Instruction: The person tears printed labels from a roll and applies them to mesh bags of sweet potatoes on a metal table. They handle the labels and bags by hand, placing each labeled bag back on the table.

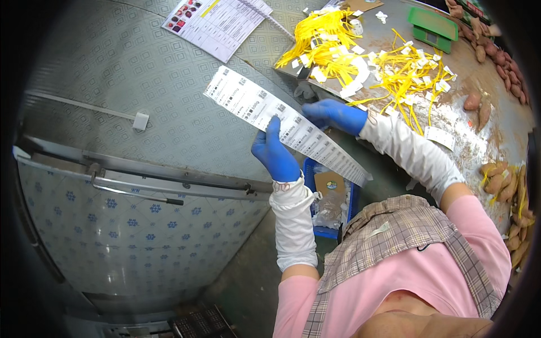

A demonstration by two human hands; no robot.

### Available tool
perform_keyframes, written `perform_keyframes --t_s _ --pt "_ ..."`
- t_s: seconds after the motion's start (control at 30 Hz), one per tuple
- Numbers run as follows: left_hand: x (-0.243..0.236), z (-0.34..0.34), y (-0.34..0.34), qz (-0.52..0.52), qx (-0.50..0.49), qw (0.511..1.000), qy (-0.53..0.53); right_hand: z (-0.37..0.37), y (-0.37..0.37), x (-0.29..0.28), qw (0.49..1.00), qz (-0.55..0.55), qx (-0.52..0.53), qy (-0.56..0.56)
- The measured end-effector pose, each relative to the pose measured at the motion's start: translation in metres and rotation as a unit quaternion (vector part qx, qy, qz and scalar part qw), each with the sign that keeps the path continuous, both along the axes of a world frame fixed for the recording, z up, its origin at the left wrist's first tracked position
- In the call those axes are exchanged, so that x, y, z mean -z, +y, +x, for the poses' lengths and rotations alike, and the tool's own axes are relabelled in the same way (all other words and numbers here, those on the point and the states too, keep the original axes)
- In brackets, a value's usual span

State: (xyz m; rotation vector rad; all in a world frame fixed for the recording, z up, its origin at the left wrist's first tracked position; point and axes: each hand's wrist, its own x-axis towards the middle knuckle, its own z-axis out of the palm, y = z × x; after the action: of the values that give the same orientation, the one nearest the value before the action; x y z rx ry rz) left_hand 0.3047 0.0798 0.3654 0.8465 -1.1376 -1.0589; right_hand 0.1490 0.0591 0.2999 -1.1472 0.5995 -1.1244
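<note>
A long white strip of printed labels (242, 98) slants across the middle, running from upper left down to the lower right over a blue crate. My left hand (277, 155), in a blue glove, grips the strip along its near edge, thumb on top and the other fingers hidden beneath. At the strip's far edge my right hand (337, 115), also gloved in blue, is closed on it with curled fingertips partly out of sight. White sleeve covers with tied cuffs are on both forearms.
Yellow ties with white tags (324, 42) lie heaped on the metal table (459, 121). Behind them stands a green plastic device (433, 28). Sweet potatoes (501, 62) line the right side. A printed sheet (217, 25) hangs on the patterned wall. Plastic bags fill the blue crate (332, 231) below.
</note>
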Motion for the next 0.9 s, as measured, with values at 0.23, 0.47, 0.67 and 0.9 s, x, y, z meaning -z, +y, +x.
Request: perform_keyframes --t_s 0.23,0.47,0.67,0.9 --pt "-0.005 -0.003 -0.015 -0.002 -0.018 0.999 0.049 0.016 0.029 -0.009 0.983 -0.070 0.104 0.135" --pt "0.017 0.005 -0.032 0.034 0.147 0.982 0.110 0.010 0.013 -0.015 0.981 -0.058 0.141 0.120" --pt "0.089 0.020 -0.021 0.118 0.244 0.961 0.046 -0.002 -0.001 -0.032 0.969 -0.048 0.203 0.130" --pt "0.097 -0.001 0.016 0.175 0.189 0.966 0.007 -0.008 -0.012 -0.031 0.974 -0.030 0.200 0.101"
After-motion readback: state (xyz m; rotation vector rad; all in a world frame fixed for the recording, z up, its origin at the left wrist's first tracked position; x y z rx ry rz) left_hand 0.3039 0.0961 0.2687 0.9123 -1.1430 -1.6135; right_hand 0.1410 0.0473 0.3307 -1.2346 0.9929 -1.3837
